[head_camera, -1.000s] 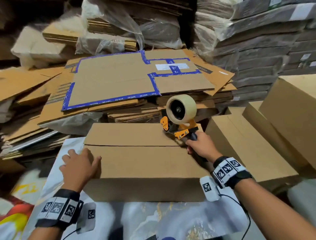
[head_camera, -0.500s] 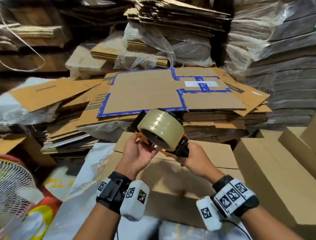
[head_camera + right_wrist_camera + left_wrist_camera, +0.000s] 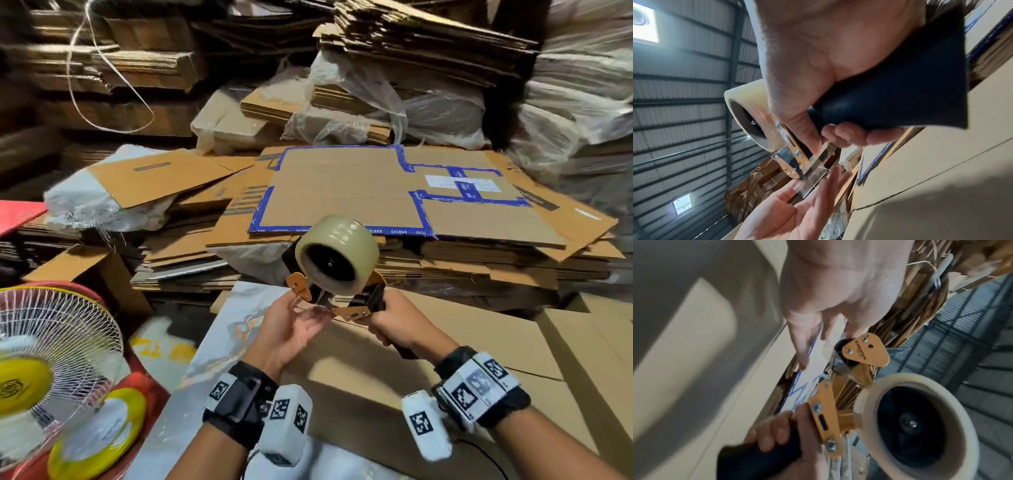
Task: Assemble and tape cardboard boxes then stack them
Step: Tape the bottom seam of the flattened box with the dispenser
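Right hand [image 3: 394, 323] grips tape dispenser [image 3: 337, 270] handle | left hand [image 3: 291, 329], fingers straight, touches loose tape end | above cardboard box [image 3: 394, 370]

Corrugated roof [image 3: 684, 97]; fan [image 3: 51, 370]; flattened cardboard [image 3: 428, 31].

Tape dispenser [image 3: 337, 274] raised, seemingly above closed box [image 3: 428, 370].

Dim, motion-blurred, edges warped; bright skylights overhead.
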Action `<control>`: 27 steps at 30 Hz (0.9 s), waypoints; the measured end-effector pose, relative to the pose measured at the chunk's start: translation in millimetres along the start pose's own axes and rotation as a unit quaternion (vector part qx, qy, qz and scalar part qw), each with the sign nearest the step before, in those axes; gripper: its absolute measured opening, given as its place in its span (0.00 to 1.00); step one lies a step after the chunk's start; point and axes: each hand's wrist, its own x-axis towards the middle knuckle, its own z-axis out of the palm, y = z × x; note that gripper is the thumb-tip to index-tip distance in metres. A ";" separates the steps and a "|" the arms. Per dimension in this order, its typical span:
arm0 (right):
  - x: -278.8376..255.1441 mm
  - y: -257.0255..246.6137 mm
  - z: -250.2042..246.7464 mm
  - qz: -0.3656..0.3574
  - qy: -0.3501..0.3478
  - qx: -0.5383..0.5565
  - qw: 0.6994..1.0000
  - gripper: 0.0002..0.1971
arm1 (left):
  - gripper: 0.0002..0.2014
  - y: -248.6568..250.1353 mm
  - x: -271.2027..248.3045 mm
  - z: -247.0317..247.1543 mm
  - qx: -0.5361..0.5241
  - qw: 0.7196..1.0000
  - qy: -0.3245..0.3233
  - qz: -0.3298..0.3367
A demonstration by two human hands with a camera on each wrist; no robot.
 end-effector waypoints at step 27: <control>51.3 -39.4 47.0 0.037 0.007 -0.125 0.991 0.05 | 0.06 89.6 59.8 -85.7 0.452 0.872 -0.077 0.171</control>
